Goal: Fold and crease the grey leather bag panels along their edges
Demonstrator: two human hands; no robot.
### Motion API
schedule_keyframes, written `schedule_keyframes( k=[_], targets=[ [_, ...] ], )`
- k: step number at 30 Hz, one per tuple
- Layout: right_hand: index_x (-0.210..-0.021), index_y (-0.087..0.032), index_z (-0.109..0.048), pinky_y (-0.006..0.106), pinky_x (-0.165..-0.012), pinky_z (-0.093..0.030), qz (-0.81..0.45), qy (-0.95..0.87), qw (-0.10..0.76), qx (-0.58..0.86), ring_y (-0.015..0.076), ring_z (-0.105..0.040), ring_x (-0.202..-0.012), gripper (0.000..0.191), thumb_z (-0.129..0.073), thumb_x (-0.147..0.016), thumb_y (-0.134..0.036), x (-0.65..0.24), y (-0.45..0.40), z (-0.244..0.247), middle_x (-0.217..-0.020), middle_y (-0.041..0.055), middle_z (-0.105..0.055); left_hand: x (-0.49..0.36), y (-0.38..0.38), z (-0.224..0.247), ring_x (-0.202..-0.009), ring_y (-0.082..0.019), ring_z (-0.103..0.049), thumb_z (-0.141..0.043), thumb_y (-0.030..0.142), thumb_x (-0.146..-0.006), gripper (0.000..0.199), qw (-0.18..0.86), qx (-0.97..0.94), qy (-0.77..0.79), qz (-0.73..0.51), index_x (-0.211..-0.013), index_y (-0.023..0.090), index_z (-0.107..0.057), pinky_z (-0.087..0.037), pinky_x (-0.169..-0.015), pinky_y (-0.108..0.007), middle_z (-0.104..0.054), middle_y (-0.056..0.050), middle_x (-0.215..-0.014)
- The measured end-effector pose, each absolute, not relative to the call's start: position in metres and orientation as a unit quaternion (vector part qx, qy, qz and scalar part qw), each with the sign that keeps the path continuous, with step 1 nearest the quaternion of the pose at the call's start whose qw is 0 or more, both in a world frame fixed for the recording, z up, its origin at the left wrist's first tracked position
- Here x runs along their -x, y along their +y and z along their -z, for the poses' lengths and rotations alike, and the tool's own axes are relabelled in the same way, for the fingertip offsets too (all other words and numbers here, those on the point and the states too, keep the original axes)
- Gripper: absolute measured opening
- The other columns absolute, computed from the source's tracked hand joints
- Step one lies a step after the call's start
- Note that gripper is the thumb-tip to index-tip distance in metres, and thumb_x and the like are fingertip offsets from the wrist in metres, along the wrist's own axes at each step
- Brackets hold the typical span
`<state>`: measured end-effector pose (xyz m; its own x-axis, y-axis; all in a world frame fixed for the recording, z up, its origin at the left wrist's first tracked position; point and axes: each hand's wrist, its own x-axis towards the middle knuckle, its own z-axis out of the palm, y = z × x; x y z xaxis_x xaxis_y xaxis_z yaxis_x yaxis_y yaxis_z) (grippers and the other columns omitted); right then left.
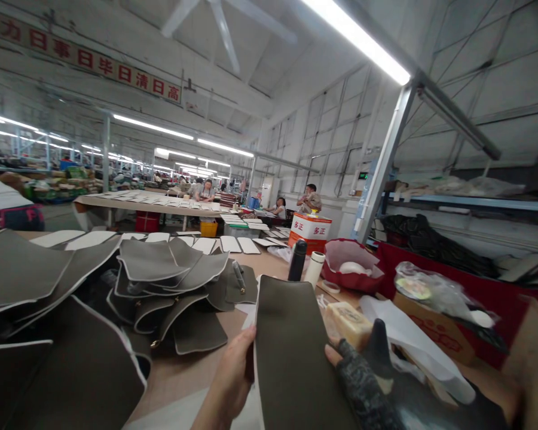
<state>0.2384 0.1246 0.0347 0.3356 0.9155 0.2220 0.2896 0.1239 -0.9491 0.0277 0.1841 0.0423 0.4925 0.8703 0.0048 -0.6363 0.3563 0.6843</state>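
My left hand (231,373) grips the left edge of an olive-grey panel with white edge binding (291,358), which stands tilted up before me. My right hand (363,385), in a dark patterned fingerless glove, sits against the panel's right edge, next to a dark pointed flap (381,346). Its grip is hidden. To the left, a loose pile of similar bound panels (161,286) lies on the tan work table (183,373), some with small brass fittings. A wrapped pale block (349,325) lies just beyond my right hand.
A black bottle (297,260) and white flask (314,269) stand beyond the panel. Nearby are a red basket (352,266), cardboard box (434,328) and plastic bag (430,286). White patterns cover farther tables, where several co-workers (204,191) sit or stand. A red-and-white drum (309,234) stands behind.
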Motion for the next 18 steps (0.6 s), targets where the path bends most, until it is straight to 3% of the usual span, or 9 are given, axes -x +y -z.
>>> schedule_keyframes(
  k=[4, 8, 12, 14, 18],
  targets=[
    [-0.085, -0.018, -0.063, 0.034, -0.073, -0.052, -0.33, -0.476, 0.545, 0.607, 0.028, -0.063, -0.082, 0.046, -0.055, -0.062, -0.057, -0.233, 0.127, -0.035, -0.086, 0.0104, -0.069, -0.027, 0.181, -0.045, -0.063, -0.015, -0.062, -0.057, 0.032, -0.078, 0.024, 0.79, -0.346, 0.192, -0.468, -0.082, 0.01, -0.066, -0.048, -0.062, -0.024, -0.068, -0.006, -0.069],
    [-0.081, -0.018, -0.063, 0.037, -0.08, -0.049, -0.229, -0.508, 0.485, 0.674, 0.029, -0.062, -0.085, 0.043, -0.052, -0.06, -0.054, -0.237, 0.132, -0.03, -0.085, 0.0102, -0.069, -0.03, 0.181, -0.04, -0.044, -0.006, -0.044, -0.058, 0.04, -0.076, 0.028, 0.741, -0.417, 0.231, -0.474, -0.063, 0.014, -0.056, -0.034, -0.043, -0.016, -0.051, 0.005, -0.05],
    [-0.089, -0.013, -0.063, 0.049, -0.093, -0.038, -0.007, -0.549, 0.463, 0.696, 0.0354, -0.056, -0.098, 0.049, -0.054, -0.058, -0.05, -0.235, 0.138, -0.029, -0.095, 0.0175, -0.065, -0.04, 0.181, -0.03, -0.048, -0.009, -0.042, -0.052, 0.048, -0.075, 0.034, 0.644, -0.512, 0.314, -0.474, -0.064, 0.015, -0.053, -0.03, -0.045, -0.019, -0.046, 0.005, -0.053],
    [-0.087, -0.013, -0.061, 0.047, -0.092, -0.038, 0.052, -0.57, 0.468, 0.673, 0.033, -0.057, -0.096, 0.043, -0.052, -0.064, -0.049, -0.223, 0.139, -0.037, -0.094, 0.0176, -0.064, -0.047, 0.178, -0.025, -0.052, -0.011, -0.044, -0.047, 0.046, -0.077, 0.035, 0.558, -0.568, 0.354, -0.49, -0.061, 0.015, -0.052, -0.031, -0.049, -0.021, -0.046, 0.003, -0.054],
    [-0.081, -0.02, -0.055, 0.033, -0.074, -0.046, -0.071, -0.615, 0.413, 0.668, 0.0205, -0.06, -0.074, 0.025, -0.044, -0.079, -0.043, -0.186, 0.14, -0.06, -0.08, 0.0062, -0.064, -0.059, 0.166, -0.022, -0.061, -0.016, -0.05, -0.037, 0.038, -0.082, 0.034, 0.441, -0.646, 0.388, -0.488, -0.062, 0.017, -0.053, -0.033, -0.056, -0.024, -0.054, -0.002, -0.059]
  ],
)
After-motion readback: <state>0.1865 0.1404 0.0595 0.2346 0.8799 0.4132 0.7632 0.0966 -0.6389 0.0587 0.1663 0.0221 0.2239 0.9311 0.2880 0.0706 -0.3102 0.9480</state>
